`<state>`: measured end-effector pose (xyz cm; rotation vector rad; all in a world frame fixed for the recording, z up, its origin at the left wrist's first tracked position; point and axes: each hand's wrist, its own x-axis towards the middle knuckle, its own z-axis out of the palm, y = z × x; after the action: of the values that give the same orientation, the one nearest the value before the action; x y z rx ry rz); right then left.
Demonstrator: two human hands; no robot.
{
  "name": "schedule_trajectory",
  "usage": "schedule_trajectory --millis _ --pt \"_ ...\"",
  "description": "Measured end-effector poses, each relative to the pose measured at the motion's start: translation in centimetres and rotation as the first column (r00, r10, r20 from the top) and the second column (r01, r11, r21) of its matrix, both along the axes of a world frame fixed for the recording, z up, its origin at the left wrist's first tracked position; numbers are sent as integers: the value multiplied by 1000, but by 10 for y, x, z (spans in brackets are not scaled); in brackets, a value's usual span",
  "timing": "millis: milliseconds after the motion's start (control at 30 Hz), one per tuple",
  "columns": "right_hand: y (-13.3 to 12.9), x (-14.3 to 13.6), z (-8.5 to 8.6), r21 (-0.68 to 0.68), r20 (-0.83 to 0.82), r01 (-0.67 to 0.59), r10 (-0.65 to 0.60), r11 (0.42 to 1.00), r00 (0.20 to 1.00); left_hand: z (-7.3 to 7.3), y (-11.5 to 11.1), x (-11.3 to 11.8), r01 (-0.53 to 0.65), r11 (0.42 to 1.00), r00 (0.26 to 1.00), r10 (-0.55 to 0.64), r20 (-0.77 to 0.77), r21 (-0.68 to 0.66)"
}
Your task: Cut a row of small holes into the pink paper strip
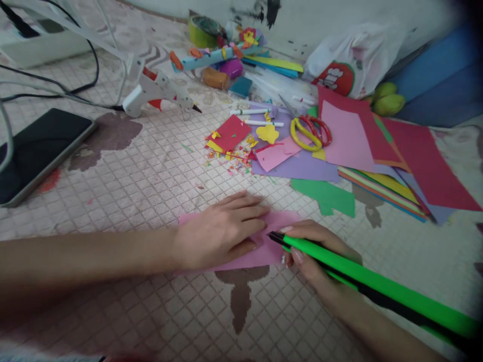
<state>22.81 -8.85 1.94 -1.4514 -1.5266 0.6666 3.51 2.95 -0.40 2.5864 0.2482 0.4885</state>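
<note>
A pink sheet of paper [241,262] lies on the patterned tablecloth in front of me. My left hand [222,229] rests flat on it, fingers stretched out and pressing nothing else. From the right, my right hand [320,251] grips a green-and-black pen [339,264], its dark pointed tip at the surface of the pink paper near my left fingertips. Whether the tip marks the paper is too small to tell. The pen's far end runs off toward the lower right edge of the view.
Beyond the hands lie red-and-yellow scissors [307,131], paper scraps [234,158], a green paper piece [328,196] and stacked coloured sheets [385,188]. A white glue gun [158,90] and a phone [45,151] are at left, with cables. A plastic bag [354,60] stands behind.
</note>
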Motion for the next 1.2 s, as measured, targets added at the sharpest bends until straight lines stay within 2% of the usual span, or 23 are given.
schedule_trajectory --millis 133,233,333,400,533,667,800,867,967,1100,1200 --pt "-3 8 -8 -4 -153 -10 9 1000 988 6 14 -3 69 994 996 -64 60 -81" --pt "-5 12 -13 41 -275 33 -20 999 961 12 28 -6 202 971 978 -194 71 -127" --pt "-5 14 -16 67 -332 54 -29 996 943 15 36 -10 319 943 945 -324 -37 -95" --pt "-5 14 -16 54 -346 44 -23 998 938 14 36 -13 340 938 929 -345 -137 -59" --pt "-5 13 -15 26 -316 1 7 1000 949 8 21 -23 277 957 944 -254 -212 87" --pt "-2 6 -7 -1 -225 -27 26 1000 974 6 -1 -35 70 967 989 -35 -140 247" --pt "3 -1 -1 7 -171 -13 14 1000 985 12 -6 -41 32 977 998 -21 -53 213" --pt "5 -2 0 13 -160 -16 18 1000 987 15 -2 -41 67 983 998 -63 -24 173" --pt "7 -2 3 -11 -122 -18 16 1000 992 20 3 -41 203 971 979 -203 -17 125" --pt "12 0 5 -69 -96 -33 26 997 995 25 3 -38 422 904 905 -417 -87 62" --pt "17 -1 4 -111 -100 -64 53 992 994 28 -2 -35 478 878 865 -476 -159 -27"
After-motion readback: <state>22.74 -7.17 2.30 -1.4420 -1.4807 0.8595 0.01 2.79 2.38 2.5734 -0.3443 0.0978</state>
